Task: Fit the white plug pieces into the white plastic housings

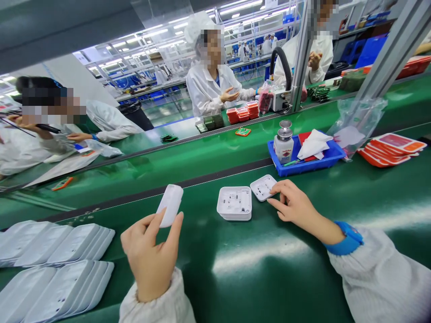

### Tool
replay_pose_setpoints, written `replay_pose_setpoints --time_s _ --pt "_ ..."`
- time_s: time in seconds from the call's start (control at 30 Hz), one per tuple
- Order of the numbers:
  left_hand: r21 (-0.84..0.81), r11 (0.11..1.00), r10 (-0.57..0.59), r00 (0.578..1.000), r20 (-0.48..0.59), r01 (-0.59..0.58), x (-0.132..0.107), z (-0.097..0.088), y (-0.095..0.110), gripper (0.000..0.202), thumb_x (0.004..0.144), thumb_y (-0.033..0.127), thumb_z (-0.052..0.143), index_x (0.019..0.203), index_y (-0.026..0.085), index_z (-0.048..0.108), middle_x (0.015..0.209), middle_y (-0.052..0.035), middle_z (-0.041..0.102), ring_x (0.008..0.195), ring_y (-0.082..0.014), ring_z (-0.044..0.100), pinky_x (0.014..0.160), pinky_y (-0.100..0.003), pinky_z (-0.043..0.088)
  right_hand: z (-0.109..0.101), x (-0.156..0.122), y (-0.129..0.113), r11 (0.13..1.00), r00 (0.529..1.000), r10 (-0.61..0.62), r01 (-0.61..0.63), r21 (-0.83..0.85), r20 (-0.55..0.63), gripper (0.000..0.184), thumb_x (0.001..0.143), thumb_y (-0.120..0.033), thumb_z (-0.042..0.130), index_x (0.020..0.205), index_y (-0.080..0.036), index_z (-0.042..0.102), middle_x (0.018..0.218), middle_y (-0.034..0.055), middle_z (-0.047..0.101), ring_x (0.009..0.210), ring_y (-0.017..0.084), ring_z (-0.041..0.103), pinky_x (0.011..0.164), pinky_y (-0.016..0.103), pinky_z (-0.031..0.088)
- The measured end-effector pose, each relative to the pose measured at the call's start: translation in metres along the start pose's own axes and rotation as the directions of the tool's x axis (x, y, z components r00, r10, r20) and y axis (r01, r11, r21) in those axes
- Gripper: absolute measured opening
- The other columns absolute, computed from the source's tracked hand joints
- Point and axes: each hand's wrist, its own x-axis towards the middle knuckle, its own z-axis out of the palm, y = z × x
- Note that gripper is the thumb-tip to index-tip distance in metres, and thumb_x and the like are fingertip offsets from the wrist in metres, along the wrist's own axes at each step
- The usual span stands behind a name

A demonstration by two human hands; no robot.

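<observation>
Left hand point(153, 251) hiding lower end of white piece point(172, 202); left of grip, white panels point(54, 244) running out of view; right hand point(292, 204) covering edge of square plate point(262, 186)

Workbench point(269, 273), green, glossy, one bright reflection; 6 o'clock. Strip lights point(240, 6), white, in rows; 12 o'clock. Overhead panel point(67, 31), dark grey; 10 to 11 o'clock. Wall section point(79, 78), pale, plain; 10 o'clock. Floor point(164, 113), greenish, shiny; between 10 and 11 o'clock. Bin point(137, 115), black, lined; 10 o'clock. Slanting post point(387, 54), metal, grooved; 2 o'clock. Windows: none discernible.
</observation>
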Motion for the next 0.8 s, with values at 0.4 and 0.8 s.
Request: replay_pose_setpoints --time_s 0.4,0.8 --pt "0.497 0.85 -0.127 0.848 0.514 -0.174 -0.001 -0.006 -0.046 0.043 0.08 0.055 0.052 0.099 0.022 0.071 0.102 -0.0128 0.063 0.099 -0.036 0.053 0.093 -0.056 0.034 -0.008 0.004 0.016 0.921 0.985 0.058 0.01 -0.389 0.164 0.01 0.081 -0.015 0.066 0.077 -0.018 0.057 0.089 0.0006 0.056 0.061 0.014 0.055 0.051 0.024 0.038" --pt "-0.56 0.788 0.6 0.523 0.605 -0.257 -0.053 0.061 0.057 0.037 0.087 0.032 0.057 0.122 0.019 0.055 0.118 -0.0114 0.058 0.112 -0.0259 0.051 0.096 -0.046 0.043 -0.02 0.002 0.002 0.914 0.966 0.048 0.061 -0.401 0.255 0.015 0.079 -0.013 0.07 0.071 -0.018 0.058 0.077 0.0004 0.057 0.061 0.016 0.053 0.049 0.024 0.028"
